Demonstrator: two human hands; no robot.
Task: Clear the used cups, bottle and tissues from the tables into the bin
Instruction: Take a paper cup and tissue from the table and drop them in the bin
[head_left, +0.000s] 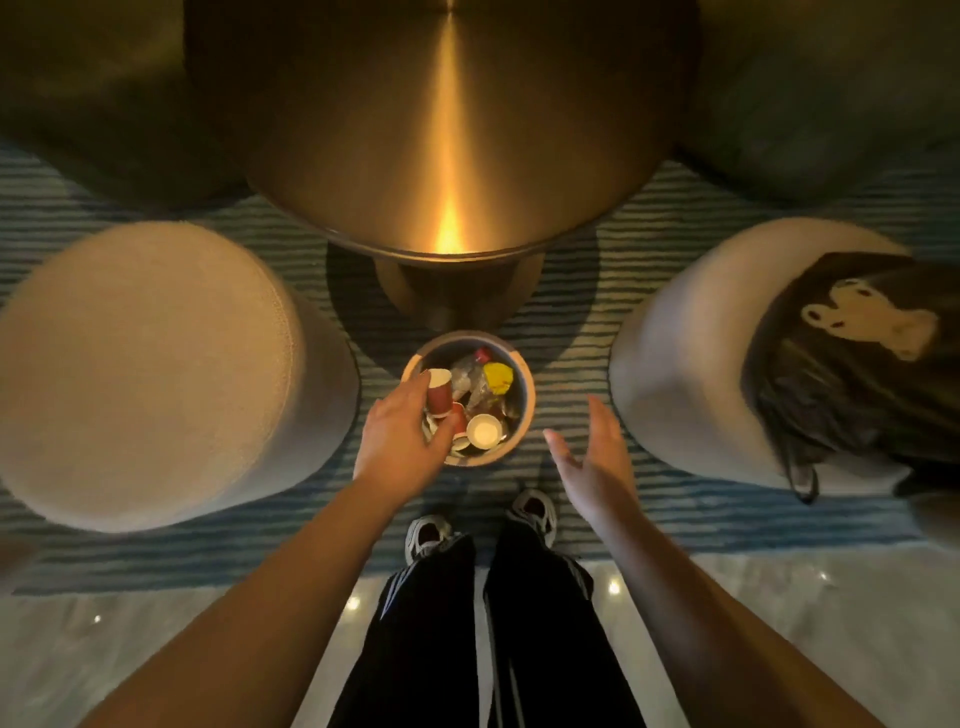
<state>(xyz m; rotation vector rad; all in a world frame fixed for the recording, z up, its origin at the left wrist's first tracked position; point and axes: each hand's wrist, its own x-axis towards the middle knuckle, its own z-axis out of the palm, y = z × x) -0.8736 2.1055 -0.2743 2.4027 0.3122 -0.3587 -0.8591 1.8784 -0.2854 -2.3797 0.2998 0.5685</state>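
Observation:
A small round bin (525, 395) stands on the striped rug in front of my feet. Inside lie several red paper cups, one showing its white inside (484, 431), a crushed clear plastic bottle (470, 378) with a red cap, and a yellow crumpled piece (497, 376). My left hand (400, 434) reaches over the bin's left rim, its fingers around a red paper cup (439, 394) tilted above the bin. My right hand (592, 457) hovers to the right of the bin, palm open and holding nothing.
A round brass-coloured table (447, 130) on a pedestal stands just behind the bin. A beige pouf (150, 364) sits at the left, another pouf (685, 353) at the right with a dark bag (862, 364) on it. Glossy floor lies behind my feet.

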